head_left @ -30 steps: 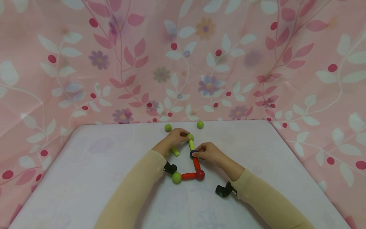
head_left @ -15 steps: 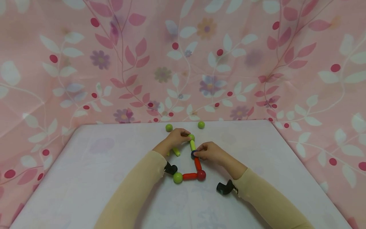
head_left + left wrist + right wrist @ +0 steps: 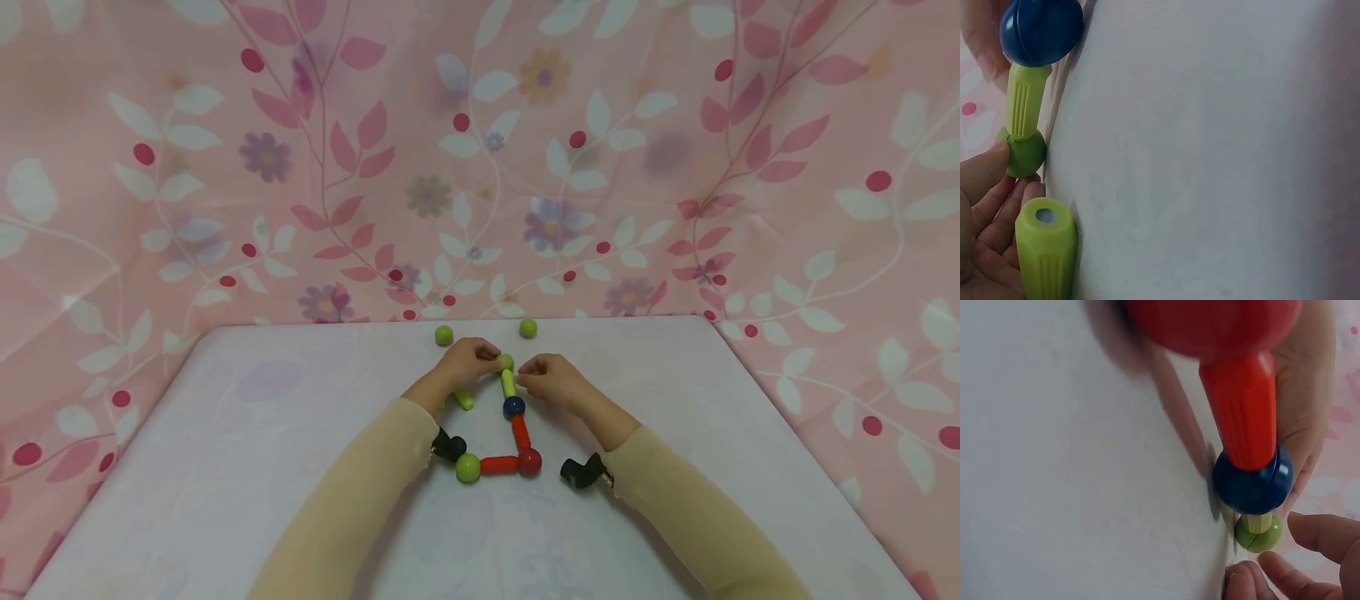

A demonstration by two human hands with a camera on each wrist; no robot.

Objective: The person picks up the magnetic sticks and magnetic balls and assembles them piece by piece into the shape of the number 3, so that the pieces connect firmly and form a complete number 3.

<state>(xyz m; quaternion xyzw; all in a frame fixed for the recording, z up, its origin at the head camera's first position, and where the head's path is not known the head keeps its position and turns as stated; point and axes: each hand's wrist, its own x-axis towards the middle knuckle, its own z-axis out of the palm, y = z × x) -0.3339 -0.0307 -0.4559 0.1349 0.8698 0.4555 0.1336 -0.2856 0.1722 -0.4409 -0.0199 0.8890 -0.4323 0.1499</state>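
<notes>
A chain of magnetic balls and rods lies on the table: a green ball (image 3: 468,467), a red rod (image 3: 499,465), a red ball (image 3: 529,462), another red rod (image 3: 521,432), a blue ball (image 3: 513,407), a yellow-green rod (image 3: 508,383) and a far green ball (image 3: 505,363). My left hand (image 3: 467,363) pinches that far green ball between thumb and fingers. Beside the yellow-green rod is my right hand (image 3: 555,382), its thumb and fingers apart and holding nothing. A loose yellow-green rod (image 3: 1047,250) with a metal end lies by my left palm.
Two loose green balls, a left one (image 3: 444,335) and a right one (image 3: 528,328), sit near the far edge of the white-covered table (image 3: 262,467). Behind the table hangs a pink floral cloth (image 3: 480,167). Partly behind my left wrist are loose yellow-green rods (image 3: 463,400).
My right hand has let go of the blue ball and moved away from me, up beside the yellow-green rod. My left hand keeps its pinch on the far green ball.
</notes>
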